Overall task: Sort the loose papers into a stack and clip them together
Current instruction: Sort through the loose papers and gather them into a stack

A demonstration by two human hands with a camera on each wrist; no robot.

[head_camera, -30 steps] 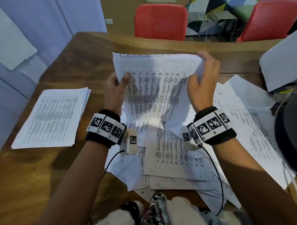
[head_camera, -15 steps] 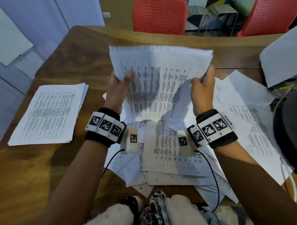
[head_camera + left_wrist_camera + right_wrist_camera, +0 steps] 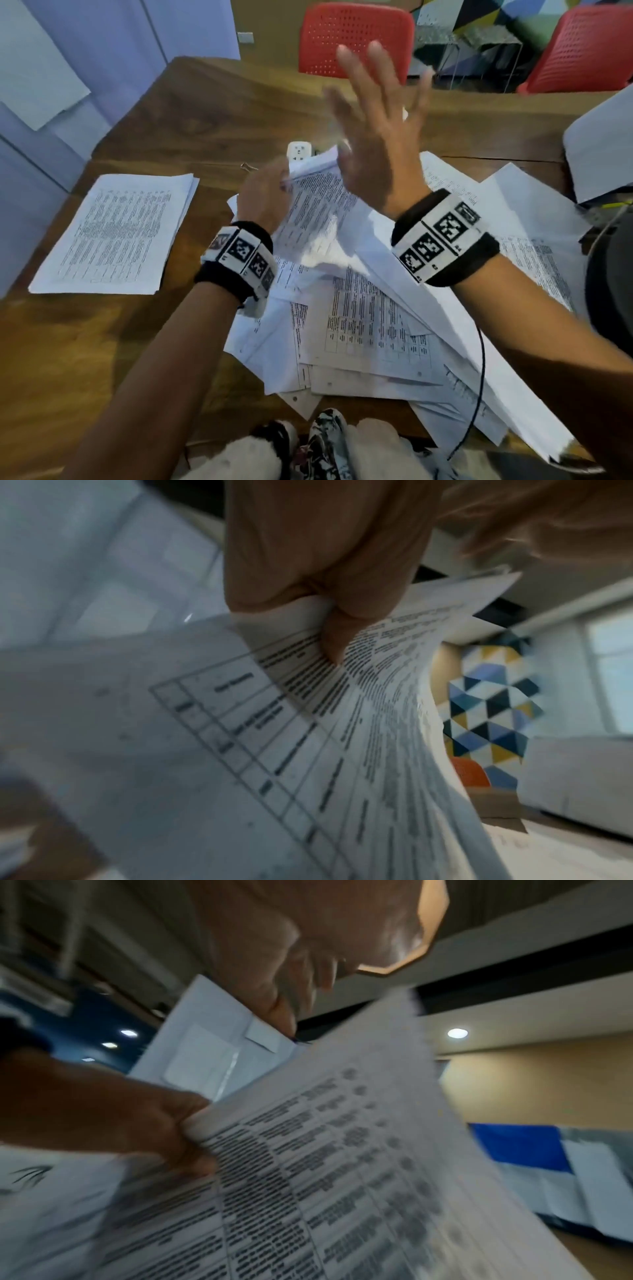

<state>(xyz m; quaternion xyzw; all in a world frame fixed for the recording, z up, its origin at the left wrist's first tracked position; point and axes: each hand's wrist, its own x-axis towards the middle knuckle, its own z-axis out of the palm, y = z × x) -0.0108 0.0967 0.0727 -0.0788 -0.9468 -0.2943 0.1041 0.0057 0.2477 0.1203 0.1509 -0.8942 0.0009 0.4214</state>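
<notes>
Item: printed sheets point(image 3: 318, 202), thin, limp, prone to slide; best taken at one edge. Left hand point(image 3: 263, 198) fingers pinch them above the loose pile point(image 3: 370, 325) on the table point(image 3: 205, 130); right hand point(image 3: 373, 137) spread, empty

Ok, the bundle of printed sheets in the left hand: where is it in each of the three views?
Head: the held sheets sit at centre, gripped by the left hand, below the raised, spread right hand.
Left wrist: the sheets fan down from the thumb, filling the lower middle.
Right wrist: the sheets cross the lower right.
Shared landmark: the left hand itself, seen gripping the sheets' edge in all three.
</notes>
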